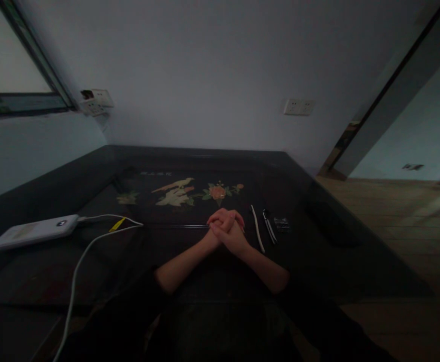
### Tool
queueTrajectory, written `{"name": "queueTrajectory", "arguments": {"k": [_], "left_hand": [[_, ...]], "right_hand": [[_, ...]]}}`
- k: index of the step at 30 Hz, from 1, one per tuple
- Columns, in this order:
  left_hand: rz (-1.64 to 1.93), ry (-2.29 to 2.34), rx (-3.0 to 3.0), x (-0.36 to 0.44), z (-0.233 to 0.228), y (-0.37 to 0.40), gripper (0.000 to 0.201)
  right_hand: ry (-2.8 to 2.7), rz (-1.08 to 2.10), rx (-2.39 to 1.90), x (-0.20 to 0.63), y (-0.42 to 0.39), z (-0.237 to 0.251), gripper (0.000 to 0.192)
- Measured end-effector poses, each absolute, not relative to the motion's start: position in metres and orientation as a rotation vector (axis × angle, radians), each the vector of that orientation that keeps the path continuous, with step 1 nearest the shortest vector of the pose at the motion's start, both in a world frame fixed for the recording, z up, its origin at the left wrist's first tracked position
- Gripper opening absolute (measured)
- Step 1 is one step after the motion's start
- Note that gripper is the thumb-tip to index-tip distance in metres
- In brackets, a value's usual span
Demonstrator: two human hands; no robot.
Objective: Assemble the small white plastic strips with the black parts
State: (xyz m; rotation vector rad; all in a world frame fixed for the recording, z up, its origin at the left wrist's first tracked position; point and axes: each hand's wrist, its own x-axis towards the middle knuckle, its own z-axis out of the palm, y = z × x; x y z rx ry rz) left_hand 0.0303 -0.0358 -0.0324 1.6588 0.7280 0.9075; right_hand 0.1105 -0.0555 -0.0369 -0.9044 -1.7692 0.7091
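My left hand and my right hand are clasped together above the near middle of the dark table. Their fingers are closed and wrapped round each other, and I see no object between them. Just right of the hands lies a thin white strip or cord. Beside it is a slim tool with two pale handles and a dark head, perhaps pliers. Next to that, a small clear packet lies flat, its contents too dim to make out.
A white power bank lies at the left, its white cable with a yellow tag running toward me. Bird and flower pictures decorate the tabletop. A dark rectangular thing lies at the right. Wall sockets are behind.
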Motion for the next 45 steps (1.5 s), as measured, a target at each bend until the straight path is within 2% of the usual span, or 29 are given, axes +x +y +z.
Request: {"name": "queueTrajectory", "arguments": {"k": [45], "left_hand": [[0.931,0.681,1.654,0.027,-0.037,-0.033,0.038]], "right_hand": [[-1.782,0.700,-0.905,0.111,-0.056,-0.035,0.012]]}}
